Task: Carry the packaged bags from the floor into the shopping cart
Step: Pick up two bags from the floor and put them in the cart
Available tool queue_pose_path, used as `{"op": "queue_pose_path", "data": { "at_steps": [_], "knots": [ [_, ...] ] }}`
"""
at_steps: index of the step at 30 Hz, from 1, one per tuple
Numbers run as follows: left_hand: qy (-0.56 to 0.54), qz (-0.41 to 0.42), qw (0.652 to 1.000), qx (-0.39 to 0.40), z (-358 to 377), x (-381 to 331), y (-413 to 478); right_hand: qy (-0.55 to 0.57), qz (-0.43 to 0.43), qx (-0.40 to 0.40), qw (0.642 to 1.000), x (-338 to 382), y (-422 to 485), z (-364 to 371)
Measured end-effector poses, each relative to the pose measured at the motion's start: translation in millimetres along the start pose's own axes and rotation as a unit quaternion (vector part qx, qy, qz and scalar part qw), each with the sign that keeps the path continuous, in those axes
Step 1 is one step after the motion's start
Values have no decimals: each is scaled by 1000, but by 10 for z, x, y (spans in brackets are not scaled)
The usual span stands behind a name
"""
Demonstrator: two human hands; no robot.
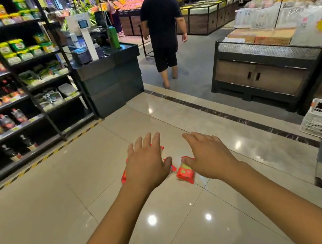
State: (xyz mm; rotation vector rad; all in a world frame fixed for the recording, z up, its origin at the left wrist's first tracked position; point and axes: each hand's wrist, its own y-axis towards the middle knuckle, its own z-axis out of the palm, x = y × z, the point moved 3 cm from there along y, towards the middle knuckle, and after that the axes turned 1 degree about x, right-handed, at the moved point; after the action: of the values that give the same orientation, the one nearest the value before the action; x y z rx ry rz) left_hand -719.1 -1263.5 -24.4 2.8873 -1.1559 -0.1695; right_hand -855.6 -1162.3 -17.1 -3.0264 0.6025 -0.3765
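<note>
Packaged bags (pixel 185 173), red ones, lie on the tiled floor (pixel 63 197) beneath two outstretched hands. One is mostly hidden under the left hand (pixel 147 165), another sits just below the right hand (pixel 208 156) by its thumb. Both hands are spread wide, fingers straight, holding nothing; whether they touch the bags I cannot tell. Well beyond the fingertips stands a person in black (pixel 161 28).

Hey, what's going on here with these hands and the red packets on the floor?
A person reaches both hands down toward red packaged bags lying on the tiled floor. The left hand is spread over one bag, and the right hand hovers by another. Neither grips anything yet. No shopping cart is in view. Another person in black is farther up the aisle, back turned.
</note>
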Motion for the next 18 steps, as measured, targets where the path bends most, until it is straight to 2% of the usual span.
{"op": "queue_pose_path", "data": {
  "at_steps": [10, 18],
  "knots": [
    [9, -17, 999, 36, 372, 163, 1654, 37, 14, 9, 999, -671, 1677, 137],
    [-8, -32, 996, 82, 784, 290, 2906, 97, 56, 61, 992, -1257, 2988, 302]
  ]
}}
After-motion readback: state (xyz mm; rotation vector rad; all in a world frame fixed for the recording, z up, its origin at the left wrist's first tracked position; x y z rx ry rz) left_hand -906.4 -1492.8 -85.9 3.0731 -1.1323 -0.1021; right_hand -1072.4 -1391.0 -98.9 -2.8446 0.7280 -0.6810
